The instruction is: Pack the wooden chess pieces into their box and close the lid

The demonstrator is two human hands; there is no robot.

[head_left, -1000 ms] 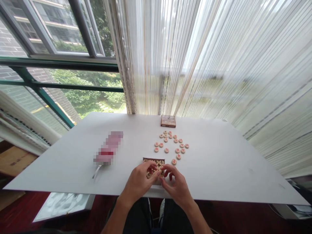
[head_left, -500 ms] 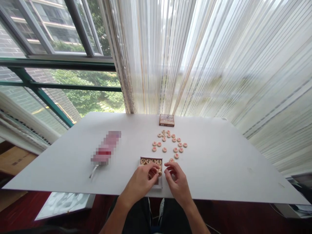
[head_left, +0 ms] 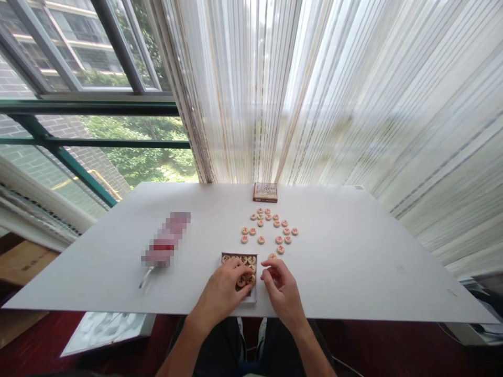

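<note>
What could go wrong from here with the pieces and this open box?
The left hand is spread over the box, so its fingers might jostle the pieces inside.
The box sits near the front edge of the table; a nudge toward the person could tip it off.
A loose piece lies just beyond the right hand and could get knocked away.

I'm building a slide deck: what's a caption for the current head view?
Left hand over an open box of xiangqi pieces, right hand beside it, loose pieces spread beyond.
</note>
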